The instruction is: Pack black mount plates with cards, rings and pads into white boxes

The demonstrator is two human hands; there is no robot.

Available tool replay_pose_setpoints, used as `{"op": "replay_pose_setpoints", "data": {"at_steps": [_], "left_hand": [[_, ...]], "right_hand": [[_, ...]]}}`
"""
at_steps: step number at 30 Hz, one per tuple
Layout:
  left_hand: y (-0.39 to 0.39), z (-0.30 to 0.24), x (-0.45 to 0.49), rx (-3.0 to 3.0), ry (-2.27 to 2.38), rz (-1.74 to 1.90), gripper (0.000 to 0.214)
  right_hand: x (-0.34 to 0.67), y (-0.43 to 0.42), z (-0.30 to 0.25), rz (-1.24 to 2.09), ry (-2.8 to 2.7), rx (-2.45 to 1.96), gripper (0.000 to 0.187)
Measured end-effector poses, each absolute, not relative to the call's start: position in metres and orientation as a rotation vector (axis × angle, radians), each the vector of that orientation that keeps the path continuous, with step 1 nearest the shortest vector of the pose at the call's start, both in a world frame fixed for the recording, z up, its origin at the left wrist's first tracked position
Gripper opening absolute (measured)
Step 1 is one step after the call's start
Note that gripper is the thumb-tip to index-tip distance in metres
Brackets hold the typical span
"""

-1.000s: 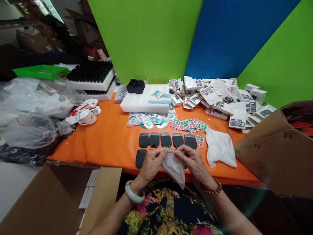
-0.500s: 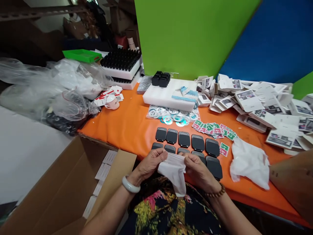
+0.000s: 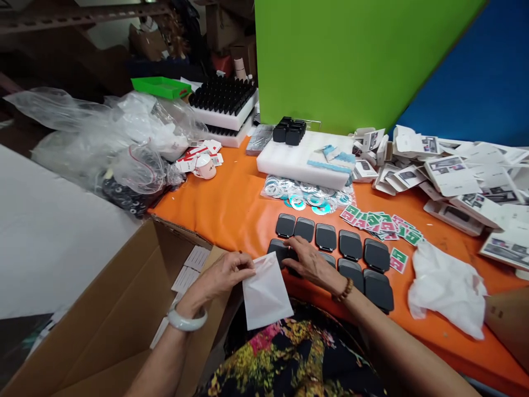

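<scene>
My left hand [image 3: 225, 275] pinches the top edge of a small white translucent bag [image 3: 268, 295], which hangs flat over my lap. To its right, my right hand [image 3: 316, 264] has its thumb and fingers bent around a black square device [image 3: 291, 255] in the near row; part of that device is hidden under the hand. Other black devices with rounded corners lie around it in two rows, among them one in the far row [image 3: 326, 237] and one at the near right end [image 3: 378, 290].
An open cardboard box [image 3: 95, 314] holding white cards stands at left. Beyond the devices lie ring stickers [image 3: 297, 201], green-and-pink stickers [image 3: 376, 223] and a white foam block [image 3: 301, 162]. White boxes [image 3: 452, 173] and a crumpled white bag [image 3: 446, 286] are at right, a cup [image 3: 204, 166] at left.
My right hand has let go of the bag and moved to a black device in the near row. The bag, bunched between both hands before, now hangs flat from my left hand, which moved left.
</scene>
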State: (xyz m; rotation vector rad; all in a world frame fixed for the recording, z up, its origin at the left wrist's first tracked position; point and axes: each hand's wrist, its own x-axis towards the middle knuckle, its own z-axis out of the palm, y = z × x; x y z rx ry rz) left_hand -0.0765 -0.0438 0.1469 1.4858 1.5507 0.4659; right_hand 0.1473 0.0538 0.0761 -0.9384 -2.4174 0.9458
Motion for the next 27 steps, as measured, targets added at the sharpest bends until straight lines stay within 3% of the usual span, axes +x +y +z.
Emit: {"op": "replay_pose_setpoints", "data": {"at_steps": [4,8,12,16,20,27], "left_hand": [[-0.047,0.155,-0.085,1.661,1.599,0.294,0.024],[-0.047,0.154,-0.092,1.719,1.634,0.222,0.026],[-0.046,0.151,-0.092,1.742,1.683,0.224,0.02],[-0.046,0.145,-0.087,1.767,1.666,0.187,0.013],[-0.046,0.137,-0.085,1.789,1.59,0.25,0.012],[-0.035,0.137,-0.07,1.902,1.489,0.287,0.012]], "right_hand": [[0.132,0.059,0.068,0.548,-2.698,-1.01,0.04],[0.116,0.062,0.075,0.522,-2.806,-1.131,0.049],[0.11,0.073,0.08,0.672,-2.839,-1.22,0.049],[0.114,0.081,0.076,0.857,-2.736,-1.084,0.035],[0.127,0.084,0.071,1.246,-2.436,-1.045,0.021],[0.157,0.085,0.111,1.593,-1.627,-0.87,0.03]]}}
